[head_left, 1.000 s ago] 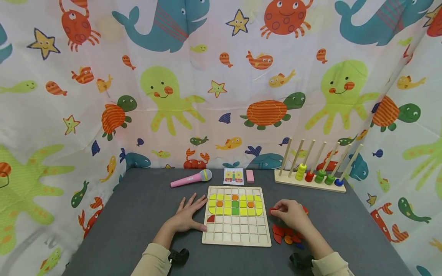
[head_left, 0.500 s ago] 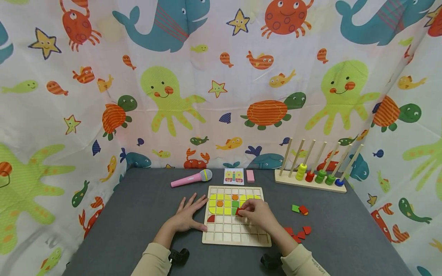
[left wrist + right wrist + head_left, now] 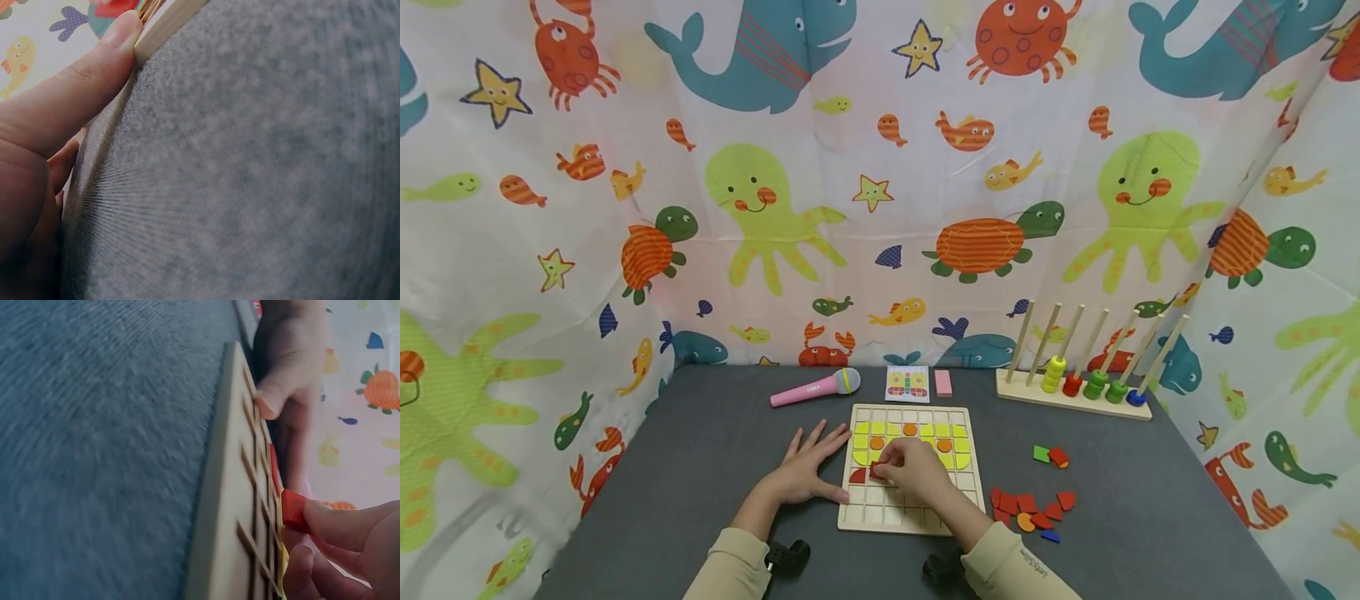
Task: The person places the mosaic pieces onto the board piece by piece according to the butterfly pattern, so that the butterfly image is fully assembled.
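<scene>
A wooden grid board (image 3: pixel 917 522) lies on the grey table, its upper rows filled with yellow, orange and green tiles. At the left of the row below sits a red quarter-round tile (image 3: pixel 857 476). My right hand (image 3: pixel 917 475) pinches a red square tile (image 3: pixel 294 511) between thumb and finger, over the cell beside that piece. My left hand (image 3: pixel 805 472) lies with spread fingers at the board's left edge, its thumb (image 3: pixel 94 78) touching the frame. Part of the board is hidden under the right hand.
Loose red tiles (image 3: pixel 1027 502), an orange disc (image 3: pixel 1026 522) and a blue triangle (image 3: pixel 1051 537) lie right of the board. A green tile (image 3: pixel 1041 453) sits farther back. Behind are a pink microphone (image 3: pixel 808 392), a pattern card (image 3: pixel 907 384), a pink eraser (image 3: pixel 943 383) and a peg counter (image 3: pixel 1075 397).
My right hand has brought a red tile from the loose pieces leftward across the board, to beside the red quarter-round tile. The left hand has stayed still.
</scene>
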`<act>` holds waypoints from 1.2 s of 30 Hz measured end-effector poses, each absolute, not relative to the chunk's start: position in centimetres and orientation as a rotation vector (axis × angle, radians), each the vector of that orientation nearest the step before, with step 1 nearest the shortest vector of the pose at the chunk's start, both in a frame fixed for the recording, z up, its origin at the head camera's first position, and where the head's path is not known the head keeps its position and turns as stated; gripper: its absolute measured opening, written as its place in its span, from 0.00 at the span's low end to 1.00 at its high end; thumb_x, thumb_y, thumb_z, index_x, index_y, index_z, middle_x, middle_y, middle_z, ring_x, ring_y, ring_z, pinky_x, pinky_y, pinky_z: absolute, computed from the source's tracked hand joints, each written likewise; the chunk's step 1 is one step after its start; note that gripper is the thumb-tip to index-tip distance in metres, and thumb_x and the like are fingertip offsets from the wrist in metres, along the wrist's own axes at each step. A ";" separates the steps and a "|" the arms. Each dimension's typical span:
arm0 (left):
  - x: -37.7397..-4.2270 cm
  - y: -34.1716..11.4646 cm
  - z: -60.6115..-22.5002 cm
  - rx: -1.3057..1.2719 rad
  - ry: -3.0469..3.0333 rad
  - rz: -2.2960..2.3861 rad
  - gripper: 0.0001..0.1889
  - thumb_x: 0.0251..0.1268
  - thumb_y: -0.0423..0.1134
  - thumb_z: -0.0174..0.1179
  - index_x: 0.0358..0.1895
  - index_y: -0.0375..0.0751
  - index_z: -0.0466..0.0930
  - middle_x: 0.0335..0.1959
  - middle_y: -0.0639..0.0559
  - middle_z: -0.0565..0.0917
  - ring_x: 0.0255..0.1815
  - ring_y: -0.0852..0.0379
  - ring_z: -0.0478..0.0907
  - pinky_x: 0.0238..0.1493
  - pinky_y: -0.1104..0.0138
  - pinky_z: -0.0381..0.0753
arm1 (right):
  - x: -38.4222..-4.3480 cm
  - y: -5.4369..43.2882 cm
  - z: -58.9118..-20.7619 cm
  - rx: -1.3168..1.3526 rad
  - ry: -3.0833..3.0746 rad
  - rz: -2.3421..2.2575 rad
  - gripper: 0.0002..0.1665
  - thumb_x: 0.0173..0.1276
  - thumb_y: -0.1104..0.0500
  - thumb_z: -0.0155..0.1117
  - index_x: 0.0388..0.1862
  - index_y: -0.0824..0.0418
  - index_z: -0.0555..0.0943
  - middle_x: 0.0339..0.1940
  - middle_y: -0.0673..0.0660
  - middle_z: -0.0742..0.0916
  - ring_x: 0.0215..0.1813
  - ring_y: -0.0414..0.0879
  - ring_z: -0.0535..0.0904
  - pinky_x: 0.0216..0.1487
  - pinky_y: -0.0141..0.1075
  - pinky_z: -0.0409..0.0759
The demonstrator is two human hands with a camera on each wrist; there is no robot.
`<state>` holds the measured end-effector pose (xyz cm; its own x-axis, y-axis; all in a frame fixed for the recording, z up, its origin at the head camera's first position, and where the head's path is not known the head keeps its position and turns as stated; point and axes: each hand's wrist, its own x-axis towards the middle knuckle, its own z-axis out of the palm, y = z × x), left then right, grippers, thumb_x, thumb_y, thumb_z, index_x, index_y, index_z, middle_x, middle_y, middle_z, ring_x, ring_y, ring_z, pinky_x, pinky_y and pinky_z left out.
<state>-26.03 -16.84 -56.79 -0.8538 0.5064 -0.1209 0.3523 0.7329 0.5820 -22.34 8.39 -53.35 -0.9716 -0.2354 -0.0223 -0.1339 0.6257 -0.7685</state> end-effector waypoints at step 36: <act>-26.0 -16.8 -57.0 0.681 2.663 0.844 0.60 0.43 0.70 0.73 0.82 0.60 0.53 0.83 0.57 0.52 0.85 0.43 0.32 0.77 0.38 0.21 | -20.3 15.8 -51.9 -0.170 2.957 -1.048 0.07 0.62 0.52 0.76 0.37 0.51 0.90 0.32 0.45 0.88 0.33 0.40 0.79 0.32 0.37 0.79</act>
<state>-26.01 -16.78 -57.00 -0.8543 0.5085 -0.1074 0.3538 0.7204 0.5965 -20.30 15.81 -51.91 -0.9942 -0.1015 0.0367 -0.1020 0.7716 -0.6279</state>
